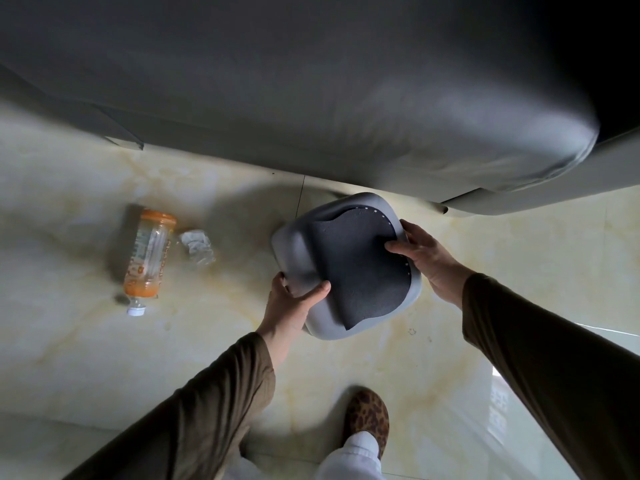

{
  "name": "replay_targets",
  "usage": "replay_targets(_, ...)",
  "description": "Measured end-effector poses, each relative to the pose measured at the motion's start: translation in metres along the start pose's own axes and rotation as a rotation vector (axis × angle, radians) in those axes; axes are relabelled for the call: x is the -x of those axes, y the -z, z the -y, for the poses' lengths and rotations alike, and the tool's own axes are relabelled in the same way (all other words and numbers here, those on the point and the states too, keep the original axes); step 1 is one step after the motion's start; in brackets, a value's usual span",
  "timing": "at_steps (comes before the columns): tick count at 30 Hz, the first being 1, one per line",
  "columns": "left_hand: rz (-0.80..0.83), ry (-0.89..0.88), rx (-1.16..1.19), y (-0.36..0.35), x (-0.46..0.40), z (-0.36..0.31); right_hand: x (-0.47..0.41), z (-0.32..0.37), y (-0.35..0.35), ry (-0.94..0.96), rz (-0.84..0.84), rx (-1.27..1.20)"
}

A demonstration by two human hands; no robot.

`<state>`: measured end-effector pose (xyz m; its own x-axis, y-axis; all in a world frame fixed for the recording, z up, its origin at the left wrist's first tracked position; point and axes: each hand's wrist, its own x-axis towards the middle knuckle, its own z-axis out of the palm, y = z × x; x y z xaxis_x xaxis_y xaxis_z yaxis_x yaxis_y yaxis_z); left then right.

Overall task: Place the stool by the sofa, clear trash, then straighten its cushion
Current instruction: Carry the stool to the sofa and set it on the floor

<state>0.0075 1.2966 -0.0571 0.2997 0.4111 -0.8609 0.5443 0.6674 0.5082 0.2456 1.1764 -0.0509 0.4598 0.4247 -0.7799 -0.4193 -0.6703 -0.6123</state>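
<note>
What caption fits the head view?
Both hands grip the grey stool beside the sofa.

Stool (346, 268) legs hidden under seat — bottle (149, 258) label too blurred to read.

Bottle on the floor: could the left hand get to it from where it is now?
Probably yes, once freed. The left hand grips the stool edge; the bottle lies to its left on bare floor, nothing between, only crumpled paper beside it.
</note>
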Motion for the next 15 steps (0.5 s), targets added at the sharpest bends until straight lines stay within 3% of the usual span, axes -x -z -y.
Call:
replay_targets(6,0.012,-0.004,-0.032,0.015,-0.004,-0.012,0.01,-0.005,-0.008,-0.049,0.001,-0.018)
replay_targets(15,0.151,-0.085,-0.277,0.028,-0.008,-0.032,0.05,-0.052,-0.021,-0.097,-0.18,-0.262)
